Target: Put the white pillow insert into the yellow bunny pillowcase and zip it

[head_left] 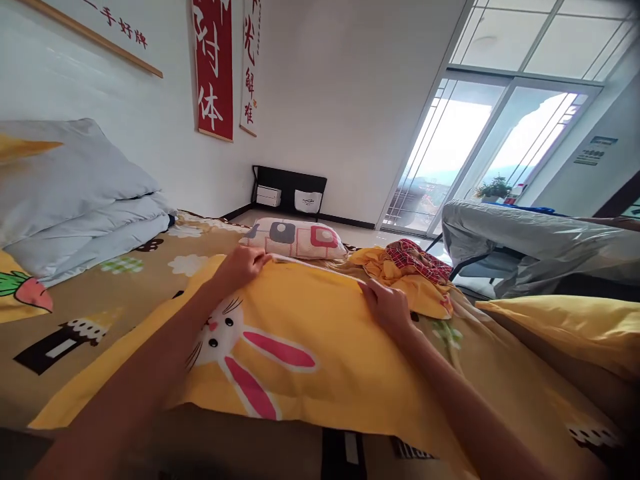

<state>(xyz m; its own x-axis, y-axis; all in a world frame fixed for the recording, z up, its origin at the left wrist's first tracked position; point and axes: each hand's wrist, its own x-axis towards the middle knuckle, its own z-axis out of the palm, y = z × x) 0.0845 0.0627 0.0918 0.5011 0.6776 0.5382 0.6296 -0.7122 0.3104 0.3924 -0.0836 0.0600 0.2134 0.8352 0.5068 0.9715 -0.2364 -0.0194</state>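
A yellow pillowcase (340, 353) printed with a white rabbit with pink ears lies spread in front of me, looking mostly flat. At its far edge, which shows a thin white strip, my left hand (246, 265) has its fingers closed on the left part. Farther right along that edge, my right hand (387, 303) is closed on the cloth too. My forearms cover parts of the pillowcase's sides. Just beyond the edge rests a pale pillow (295, 238) with pink and grey squares. Crumpled yellow and red-checked cloth (420, 267) lies beyond my right hand.
Beneath everything is a brown patterned bed sheet (145, 293). Grey-white bedding (75, 193) is piled at left, and a yellow cushion-like piece (575, 327) lies at right. Farther off stand a low black rack (287, 180), a plastic-covered table (525, 227) and glass doors (450, 147).
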